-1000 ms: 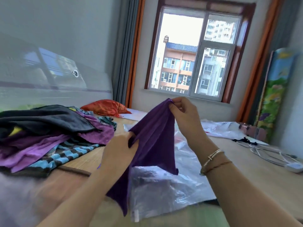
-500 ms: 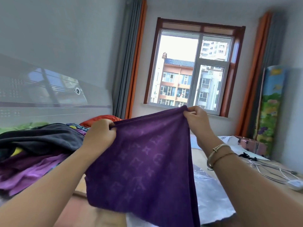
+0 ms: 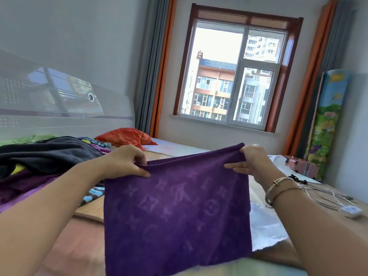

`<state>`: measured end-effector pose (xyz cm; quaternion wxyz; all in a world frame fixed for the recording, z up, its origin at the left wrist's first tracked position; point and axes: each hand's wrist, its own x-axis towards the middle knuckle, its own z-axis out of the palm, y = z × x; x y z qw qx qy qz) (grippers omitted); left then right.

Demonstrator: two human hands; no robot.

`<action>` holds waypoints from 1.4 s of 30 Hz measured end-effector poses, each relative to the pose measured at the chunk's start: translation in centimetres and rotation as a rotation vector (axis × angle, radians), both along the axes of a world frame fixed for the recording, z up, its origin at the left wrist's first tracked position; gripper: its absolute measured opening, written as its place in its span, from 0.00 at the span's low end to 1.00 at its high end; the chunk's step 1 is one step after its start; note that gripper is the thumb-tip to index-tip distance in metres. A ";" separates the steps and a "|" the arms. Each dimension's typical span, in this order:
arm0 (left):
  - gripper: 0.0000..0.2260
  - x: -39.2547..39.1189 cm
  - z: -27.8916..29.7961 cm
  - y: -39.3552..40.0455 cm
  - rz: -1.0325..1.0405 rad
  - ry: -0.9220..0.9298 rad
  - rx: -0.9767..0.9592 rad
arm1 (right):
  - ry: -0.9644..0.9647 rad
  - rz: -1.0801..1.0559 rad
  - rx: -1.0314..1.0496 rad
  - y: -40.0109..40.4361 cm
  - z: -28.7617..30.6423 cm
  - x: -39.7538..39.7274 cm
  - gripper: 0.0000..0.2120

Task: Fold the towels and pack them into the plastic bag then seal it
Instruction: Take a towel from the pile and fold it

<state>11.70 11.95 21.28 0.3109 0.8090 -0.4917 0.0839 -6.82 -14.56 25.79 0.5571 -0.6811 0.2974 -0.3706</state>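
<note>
Above the bed (image 3: 199,150), a purple towel (image 3: 175,212) is held spread, its top corners pinched by the left hand (image 3: 127,162) and right hand (image 3: 251,162).

— What are you holding up?
— Your purple towel (image 3: 175,212), patterned, hangs spread flat from its top corners.
— And the plastic bag (image 3: 266,226)?
— Clear, crinkled, lying behind the towel, partly hidden.

Towel (image 3: 177,212) before bag (image 3: 266,226) — pile (image 3: 45,156) left
</note>
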 end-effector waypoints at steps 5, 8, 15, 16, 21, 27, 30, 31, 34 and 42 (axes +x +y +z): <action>0.06 3.7 -1.7 -0.3 0.160 0.113 0.217 | 0.026 0.024 0.055 -1.6 -1.8 3.0 0.16; 0.04 6.3 -2.8 -1.9 0.290 0.033 0.160 | 0.062 0.038 0.001 -3.0 -2.3 6.0 0.16; 0.08 10.7 2.7 -5.7 0.532 -0.199 -0.316 | -0.205 0.146 -0.124 -5.9 2.9 11.8 0.07; 0.08 10.8 4.4 -5.9 0.535 -0.239 -0.400 | -0.239 0.153 -0.179 -6.1 4.1 12.0 0.05; 0.11 8.9 7.1 -5.4 0.365 -0.318 -0.683 | -0.390 0.042 -0.384 -5.4 5.5 9.2 0.09; 0.15 6.5 -4.0 -2.3 0.182 -0.069 -0.454 | -0.125 0.057 -0.385 -5.7 -4.1 3.5 0.06; 0.14 4.9 -10.8 -0.5 0.132 -0.055 -0.120 | 0.051 0.082 -0.381 -5.2 -9.9 0.3 0.03; 0.14 4.1 -12.6 0.1 0.128 -0.017 -0.048 | 0.113 0.083 -0.389 -5.0 -11.7 -0.6 0.04; 0.12 1.8 -16.2 1.4 0.100 0.154 -0.024 | 0.263 0.091 -0.409 -5.0 -15.8 -2.6 0.09; 0.07 0.0 -16.3 1.7 0.077 0.300 -0.165 | 0.259 0.024 -0.537 -4.5 -17.5 -4.1 0.07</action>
